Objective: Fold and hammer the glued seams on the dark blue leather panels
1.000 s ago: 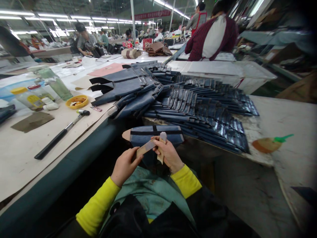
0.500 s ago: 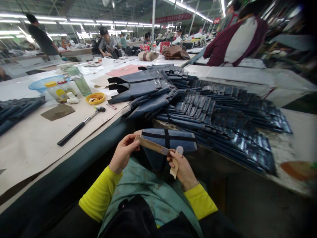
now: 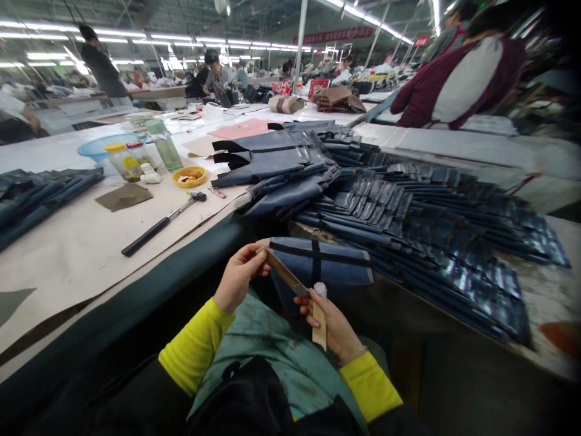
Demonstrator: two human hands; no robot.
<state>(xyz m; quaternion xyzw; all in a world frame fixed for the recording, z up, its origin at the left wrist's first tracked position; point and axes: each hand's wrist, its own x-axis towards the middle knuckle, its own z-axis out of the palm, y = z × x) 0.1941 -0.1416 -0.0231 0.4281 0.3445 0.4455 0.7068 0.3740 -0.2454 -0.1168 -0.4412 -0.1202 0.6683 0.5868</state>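
My left hand pinches the upper end of a flat tan strip between thumb and fingers. At the strip's lower, greyish end, my right hand is closed around it. Also in the right hand is a short tan piece with a pale rounded tip, pointing down; whether it joins the strip I cannot tell. Just behind both hands lies a blue panel with crossed black bands, over the table's edge. A green apron covers my lap beneath the hands.
Stacked blue pieces fill the table on the right. On the left lie a black-handled hammer, a brown scrap, a yellow dish, jars and a green bottle. A co-worker sits at the far right.
The view has swung left, so everything appears farther right. My right hand has dropped a little, and the tan strip slopes more steeply. Both hands keep their hold.
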